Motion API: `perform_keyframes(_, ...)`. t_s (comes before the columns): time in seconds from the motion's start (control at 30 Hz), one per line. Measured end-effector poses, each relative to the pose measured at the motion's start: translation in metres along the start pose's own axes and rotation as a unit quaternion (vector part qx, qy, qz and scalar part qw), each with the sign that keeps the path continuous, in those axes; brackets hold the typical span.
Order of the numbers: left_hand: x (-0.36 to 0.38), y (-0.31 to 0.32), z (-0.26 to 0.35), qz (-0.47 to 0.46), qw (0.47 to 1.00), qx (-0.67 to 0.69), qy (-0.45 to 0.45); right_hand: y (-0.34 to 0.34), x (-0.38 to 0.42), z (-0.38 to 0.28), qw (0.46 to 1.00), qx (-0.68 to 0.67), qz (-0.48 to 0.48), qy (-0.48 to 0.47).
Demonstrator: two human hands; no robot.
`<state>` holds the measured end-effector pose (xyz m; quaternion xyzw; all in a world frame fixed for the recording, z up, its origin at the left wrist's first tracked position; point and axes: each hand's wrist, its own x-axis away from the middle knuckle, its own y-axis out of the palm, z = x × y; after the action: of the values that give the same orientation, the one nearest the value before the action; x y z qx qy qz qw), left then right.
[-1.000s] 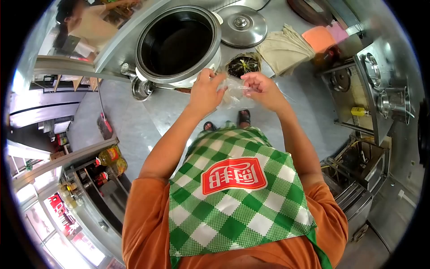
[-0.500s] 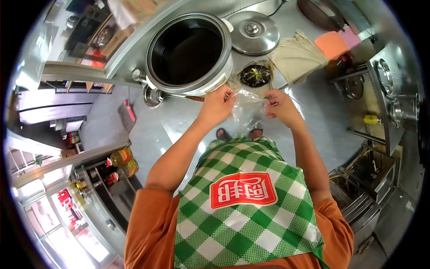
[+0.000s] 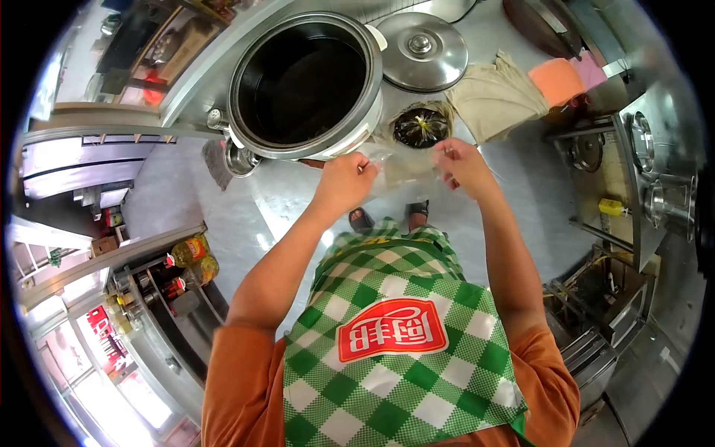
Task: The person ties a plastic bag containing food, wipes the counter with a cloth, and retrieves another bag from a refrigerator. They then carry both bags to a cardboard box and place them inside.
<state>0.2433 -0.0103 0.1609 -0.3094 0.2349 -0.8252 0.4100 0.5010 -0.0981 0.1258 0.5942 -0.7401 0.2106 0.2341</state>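
Observation:
A clear plastic bag [image 3: 402,173] is stretched between my two hands above the floor, at the counter's near edge. My left hand [image 3: 345,183] pinches its left side, close to the wooden handle under the big pot. On the other side, my right hand [image 3: 463,168] has its fingers closed on the bag's edge. Just beyond the bag sits a bowl-like bundle [image 3: 421,127] with dark, shiny contents and a yellow-green tuft in the middle. The large pot [image 3: 307,86] stands uncovered at the left, dark inside. Its steel lid [image 3: 423,56] lies beside it.
A beige cloth [image 3: 497,97] lies right of the bundle, with an orange cloth [image 3: 556,80] beyond it. A steel ladle bowl [image 3: 242,158] is at the pot's lower left. Oil bottles [image 3: 190,251] stand on the left shelf. Metal racks and pans [image 3: 666,197] line the right.
My left hand has moved left and slightly down, and the hands are farther apart. The bag is now drawn out more widely between them. The whole view has shifted a little.

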Motion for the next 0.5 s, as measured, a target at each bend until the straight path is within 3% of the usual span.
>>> perform_keyframes(0.03,-0.005,0.002,-0.002,-0.02,0.999,0.022,-0.027,-0.002,-0.008,-0.006,1.0,0.0,0.007,0.016)
perform_keyframes(0.1,-0.009,0.004,-0.001,-0.045,0.993,0.075,-0.076,-0.011,-0.052,0.015,0.987,0.122,0.069,-0.084)
perform_keyframes(0.33,-0.004,0.0,0.022,-0.059,0.963,0.204,-0.169,0.008,-0.133,0.034,0.843,0.366,0.14,-0.369)
perform_keyframes(0.43,-0.003,0.001,0.024,-0.064,0.952,0.238,-0.179,0.005,-0.147,0.034,0.81,0.469,0.142,-0.322)
perform_keyframes(0.5,-0.004,0.003,0.022,-0.065,0.942,0.272,-0.186,-0.004,-0.146,0.032,0.826,0.431,0.151,-0.332)
